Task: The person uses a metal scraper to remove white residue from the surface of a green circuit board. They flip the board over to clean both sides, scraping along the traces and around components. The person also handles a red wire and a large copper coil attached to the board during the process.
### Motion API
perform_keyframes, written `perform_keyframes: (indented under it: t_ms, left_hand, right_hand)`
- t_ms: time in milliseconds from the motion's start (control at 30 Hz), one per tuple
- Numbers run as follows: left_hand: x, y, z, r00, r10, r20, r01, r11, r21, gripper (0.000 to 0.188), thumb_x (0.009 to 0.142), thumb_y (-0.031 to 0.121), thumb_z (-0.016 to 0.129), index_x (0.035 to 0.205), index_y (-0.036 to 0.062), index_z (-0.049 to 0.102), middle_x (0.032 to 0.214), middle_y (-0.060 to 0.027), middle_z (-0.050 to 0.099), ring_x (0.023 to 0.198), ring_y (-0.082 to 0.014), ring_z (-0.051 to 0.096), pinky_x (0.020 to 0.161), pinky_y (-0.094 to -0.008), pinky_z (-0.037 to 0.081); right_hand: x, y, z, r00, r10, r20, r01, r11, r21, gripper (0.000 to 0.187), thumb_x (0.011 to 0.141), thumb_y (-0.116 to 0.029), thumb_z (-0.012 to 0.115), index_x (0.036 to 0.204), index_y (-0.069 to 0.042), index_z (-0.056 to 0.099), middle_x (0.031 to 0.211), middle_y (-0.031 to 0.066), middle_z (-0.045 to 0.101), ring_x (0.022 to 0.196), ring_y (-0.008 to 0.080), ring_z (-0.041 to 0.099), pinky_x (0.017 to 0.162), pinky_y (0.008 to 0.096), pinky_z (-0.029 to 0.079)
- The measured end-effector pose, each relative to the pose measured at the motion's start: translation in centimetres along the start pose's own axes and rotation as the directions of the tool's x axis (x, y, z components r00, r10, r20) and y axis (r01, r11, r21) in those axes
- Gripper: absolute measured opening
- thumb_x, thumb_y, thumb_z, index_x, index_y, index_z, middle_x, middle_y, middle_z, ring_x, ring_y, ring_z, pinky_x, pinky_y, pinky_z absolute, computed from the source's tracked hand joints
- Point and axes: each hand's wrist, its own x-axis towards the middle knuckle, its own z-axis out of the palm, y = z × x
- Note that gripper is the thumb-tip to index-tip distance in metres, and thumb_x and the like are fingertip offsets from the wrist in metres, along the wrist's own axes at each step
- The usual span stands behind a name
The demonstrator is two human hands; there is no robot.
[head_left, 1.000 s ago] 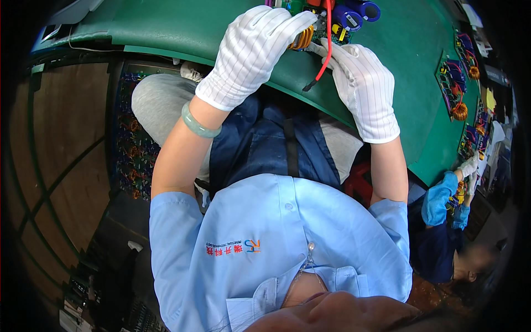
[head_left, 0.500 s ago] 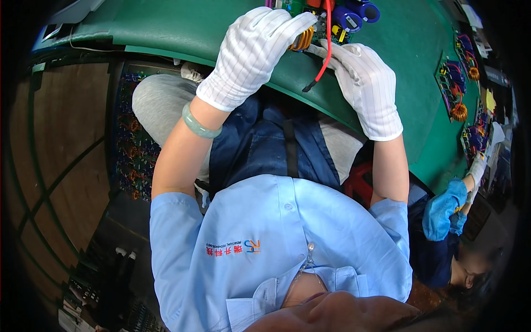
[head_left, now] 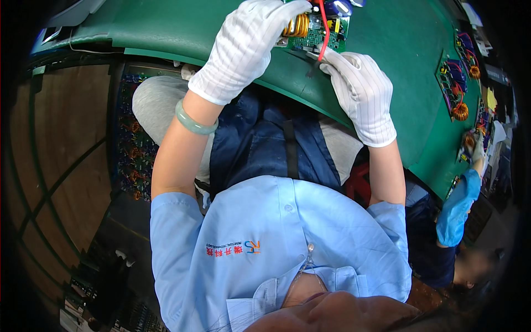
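Note:
A green circuit board lies at the top of the view, its far part cut off by the frame edge. It carries a copper-wound coil and blue capacitors. My left hand, in a white striped glove, is closed at the board's left side, fingers over the coil. At the near edge, my right hand, also gloved, has its fingers bent together, tips against the board's edge and a red wire. What they pinch is hidden. The wire's dark end is blurred.
The green table mat runs under the work. Several similar boards lie at the right edge, where a co-worker's blue sleeve reaches in. More boards are stacked below the table at left.
Both hands and the board have shifted; the board has moved up and shows more of its green face. The red wire's end has risen. At right, the co-worker's arm has reached farther up.

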Motion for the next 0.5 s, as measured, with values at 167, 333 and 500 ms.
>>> perform_keyframes:
  t_ms: [167,333,500]
  left_hand:
    - [1.1,-0.6,-0.1,0.991,-0.129,-0.043,0.123,0.985,-0.121,0.066,0.076,-0.003,0.072,0.14,0.0064,0.057,0.125,-0.0206,0.064,0.115,-0.0396,0.059,0.102,-0.0435,0.046]
    - [1.6,-0.9,0.4,0.978,-0.208,0.01,0.198,0.918,-0.343,0.07,0.074,-0.004,0.072,0.142,0.0037,0.055,0.13,-0.021,0.063,0.117,-0.0366,0.06,0.104,-0.0405,0.046]
    - [0.9,-3.1,1.4,0.992,-0.086,-0.096,0.042,0.922,-0.384,0.067,0.079,-0.002,0.07,0.144,0.0011,0.053,0.133,-0.0193,0.064,0.112,-0.0262,0.064,0.098,-0.0338,0.049]
  right_hand:
    - [-0.7,0.7,0.9,1.0,0.022,-0.008,-0.021,1.0,0.018,0.042,0.075,-0.006,0.076,0.115,-0.017,0.074,0.089,0.0008,0.068,0.078,0.0186,0.064,0.061,0.0305,0.05]
    - [-1.0,0.9,1.7,0.998,0.051,-0.033,-0.051,0.999,-0.012,0.043,0.076,-0.006,0.076,0.117,-0.018,0.074,0.09,0.0,0.068,0.08,0.0181,0.065,0.062,0.0304,0.05]
    - [-0.8,0.2,1.6,0.999,0.031,0.019,-0.03,0.999,-0.035,0.044,0.076,-0.005,0.074,0.118,-0.018,0.073,0.089,-0.0006,0.067,0.079,0.017,0.064,0.063,0.0302,0.051]
